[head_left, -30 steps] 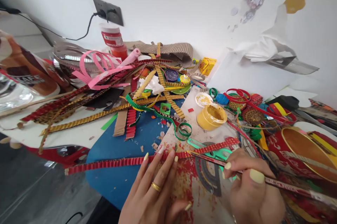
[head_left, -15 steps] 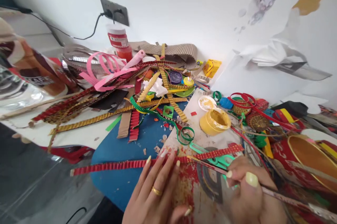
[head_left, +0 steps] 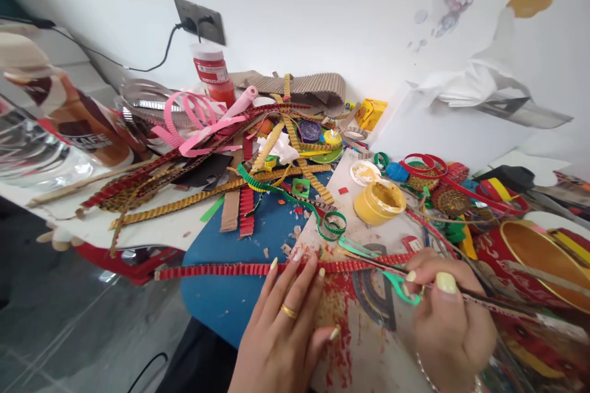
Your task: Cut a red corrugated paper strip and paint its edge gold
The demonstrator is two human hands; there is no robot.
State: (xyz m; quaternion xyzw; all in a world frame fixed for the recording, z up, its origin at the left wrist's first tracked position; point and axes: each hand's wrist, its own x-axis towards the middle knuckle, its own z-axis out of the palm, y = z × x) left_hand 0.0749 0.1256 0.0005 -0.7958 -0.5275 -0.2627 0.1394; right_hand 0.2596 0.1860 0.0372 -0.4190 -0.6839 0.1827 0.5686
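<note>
A long red corrugated strip [head_left: 212, 270] lies across the blue surface and the paint-stained white board [head_left: 364, 350]. My left hand [head_left: 286, 319] rests flat, fingers spread, its fingertips on the strip. In my right hand [head_left: 447, 307] is a thin paintbrush [head_left: 483, 302], pinched between thumb and fingers, its tip pointing left over the strip's right part. Behind my hands stands an open jar of yellow paint [head_left: 378, 202], with its paint-smeared lid [head_left: 364, 172] beside it. Green scissors [head_left: 401, 287] lie partly under the brush and strip.
Corrugated strips, pink paper curls [head_left: 198, 119] and a red paint jar [head_left: 212, 76] crowd the back. Bottles [head_left: 87, 128] stand at the left. At the right are a red tin [head_left: 520, 270], paper coils and scraps. A dark protractor [head_left: 375, 294] lies between my hands.
The strip's left end has shifted up and right in view, and it lies straighter. My left hand still presses on it. The brush tip has moved slightly right and up from the strip.
</note>
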